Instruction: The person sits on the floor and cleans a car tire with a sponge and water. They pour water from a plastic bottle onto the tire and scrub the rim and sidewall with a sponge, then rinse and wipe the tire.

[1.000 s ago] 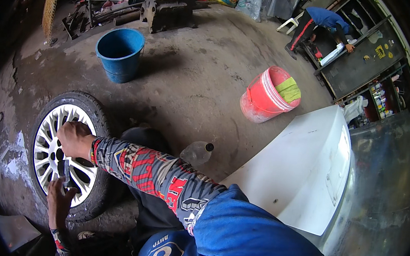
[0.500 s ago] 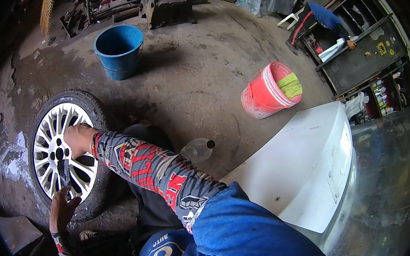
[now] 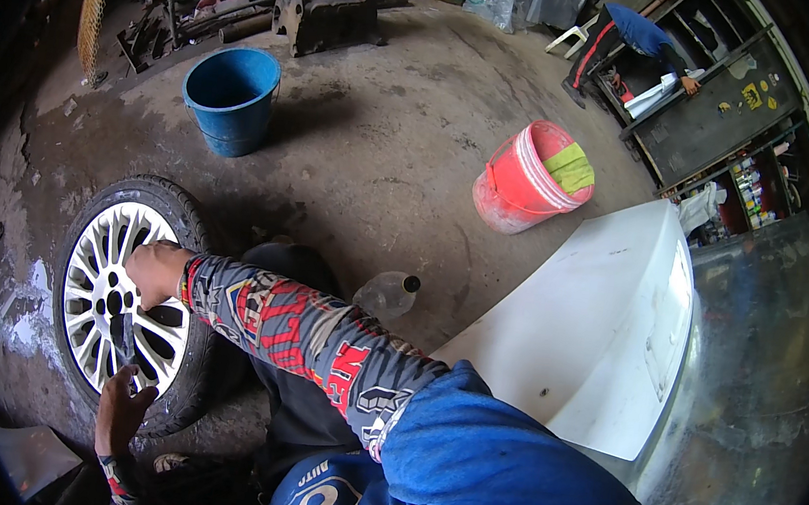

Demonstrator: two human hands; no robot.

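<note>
A tyre (image 3: 184,397) on a white multi-spoke wheel rim (image 3: 89,271) lies flat on the floor at the left. My right hand (image 3: 156,273) is closed over the spokes above the hub; its fingers curl under, and whatever they hold is hidden. At the lower edge of the rim, my left hand (image 3: 119,412) is bent with thumb and fingers curved. A dark, slightly see-through strip (image 3: 123,333) runs from its fingertips toward the hub, over the spokes. The exact kind of this strip cannot be made out.
A clear bottle (image 3: 384,295) with a dark cap lies by my knee. Beyond stand a blue bucket (image 3: 230,121) and a red bucket (image 3: 522,188) with a green cloth (image 3: 570,168). A white car panel (image 3: 565,319) lies right. A person (image 3: 634,35) bends at a cabinet; an engine block (image 3: 326,16) sits behind.
The whole view has shifted very slightly. Both hands keep nearly the same places on the wheel, with no clear change in their grip.
</note>
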